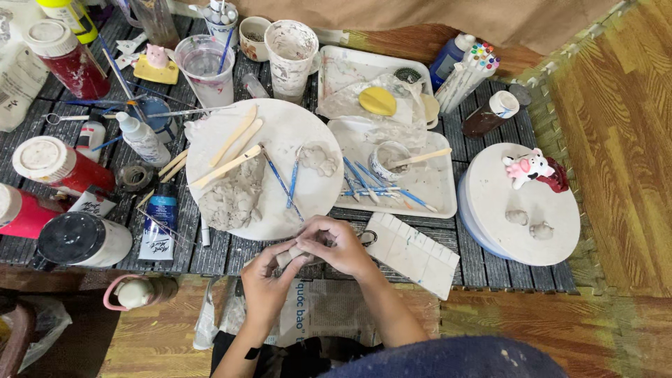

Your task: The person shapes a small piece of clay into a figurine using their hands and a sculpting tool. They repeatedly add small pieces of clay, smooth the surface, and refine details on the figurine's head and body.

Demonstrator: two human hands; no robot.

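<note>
Both hands meet at the near edge of a dark slatted table [231, 255]. My left hand [269, 276] cups a small lump of grey clay [288, 256] from below. My right hand [337, 245] closes over the same lump from above, fingers curled around it. Just beyond them lies a round white board [294, 126] carrying a flattened slab of grey clay [234, 199], a small flower-shaped clay piece [318, 159], wooden modelling sticks [227, 166] and thin blue-handled tools [280, 178].
White trays [434, 189] with brushes and a small cup sit to the right. A second round board [525, 210] holds a pink-and-white figurine [530, 168] and two clay bits. Red paint jars [56, 164], bottles, cups and a marker set [470, 66] crowd the left and back.
</note>
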